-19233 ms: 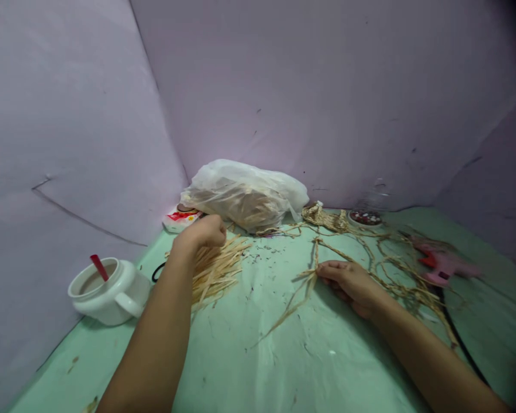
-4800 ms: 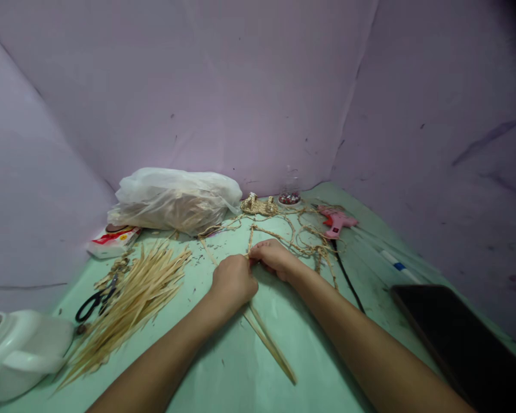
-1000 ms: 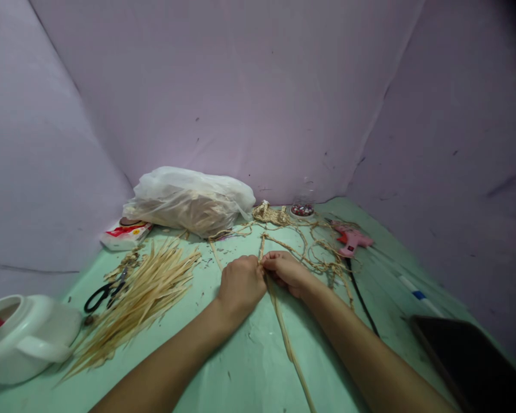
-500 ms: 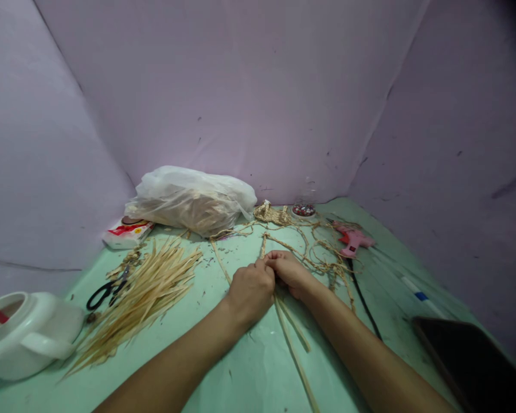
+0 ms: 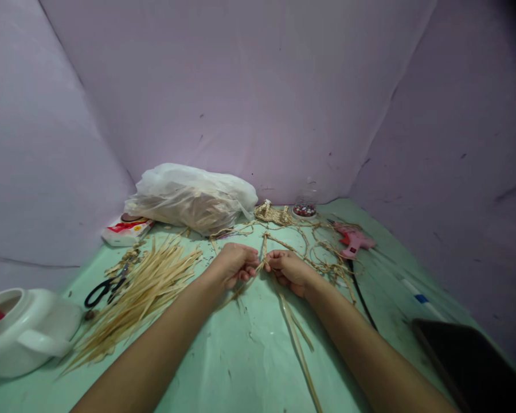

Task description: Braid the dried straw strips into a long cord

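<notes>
A narrow braid of pale dried-leaf strips (image 5: 264, 246) runs away from me at the middle of the table. At its near end my right hand (image 5: 289, 271) pinches strips, thumb and forefinger together. Just left of the braid, my left hand (image 5: 237, 265) is closed with fingers curled around a strip that trails down to the left. Loose strips (image 5: 298, 350) hang from under my right hand toward the front edge. Beyond the hands, a long thin braided cord (image 5: 303, 244) lies in loops, linked to the braid's far end.
Left are a heap of dried strips (image 5: 150, 292), black-handled scissors (image 5: 98, 292) and a white pot (image 5: 38, 327). A plastic bag (image 5: 193, 198) and a bead jar (image 5: 304, 209) stand by the wall. Right lie a pink glue gun (image 5: 355, 240) and a dark flat object (image 5: 468, 361).
My left hand has moved left, away from my right hand, drawing a strip out to the left. My right hand stays at the braid's near end.
</notes>
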{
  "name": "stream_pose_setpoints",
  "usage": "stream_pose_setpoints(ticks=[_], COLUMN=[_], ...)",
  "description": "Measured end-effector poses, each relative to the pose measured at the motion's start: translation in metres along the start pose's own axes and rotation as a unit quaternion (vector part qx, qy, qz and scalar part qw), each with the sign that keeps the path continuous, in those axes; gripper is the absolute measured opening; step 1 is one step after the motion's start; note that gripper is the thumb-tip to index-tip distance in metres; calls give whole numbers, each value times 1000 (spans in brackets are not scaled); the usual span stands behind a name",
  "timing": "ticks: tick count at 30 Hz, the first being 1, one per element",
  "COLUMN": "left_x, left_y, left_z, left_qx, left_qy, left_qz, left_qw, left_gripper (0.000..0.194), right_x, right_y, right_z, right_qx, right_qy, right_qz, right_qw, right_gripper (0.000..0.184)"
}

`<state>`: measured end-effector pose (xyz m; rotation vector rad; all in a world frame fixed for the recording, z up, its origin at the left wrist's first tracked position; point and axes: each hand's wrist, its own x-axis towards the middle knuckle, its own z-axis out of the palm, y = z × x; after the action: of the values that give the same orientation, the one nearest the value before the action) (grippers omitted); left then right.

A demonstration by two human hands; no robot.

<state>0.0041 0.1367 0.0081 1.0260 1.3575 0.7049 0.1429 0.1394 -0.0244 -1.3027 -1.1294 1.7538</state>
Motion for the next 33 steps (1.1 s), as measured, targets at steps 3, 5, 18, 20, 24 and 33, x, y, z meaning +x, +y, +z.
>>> stream_pose_setpoints(ticks=[3, 5, 18, 20, 24, 33], left_x=[6, 8, 16, 17, 17, 11], left_y=[-3, -5, -17, -18, -16, -14], left_z=[3, 3, 7, 8, 11, 23], left_qx=[-34, -19, 70, 56, 51, 57], left_qy=[-104, -125, -30, -28, -7, 82], left_qz=[-33, -38, 11, 15, 11, 44], left_qw=[993, 991, 997, 998, 999, 994], left_gripper=[12, 9, 15, 12, 11, 20], right_x=[0, 0, 14, 13, 6, -12], right_y=[0, 1, 13, 13, 10, -11], right_z=[0, 0, -8, -9, -10, -2], right_qx=[0, -14, -308, -341, -396, -497], right_qy=[-10, -11, 84, 80, 78, 116], right_qz=[0, -2, -184, -210, -265, -185], right_qw=[1000, 1000, 930, 913, 876, 840], right_gripper=[5, 5, 5, 6, 9, 12])
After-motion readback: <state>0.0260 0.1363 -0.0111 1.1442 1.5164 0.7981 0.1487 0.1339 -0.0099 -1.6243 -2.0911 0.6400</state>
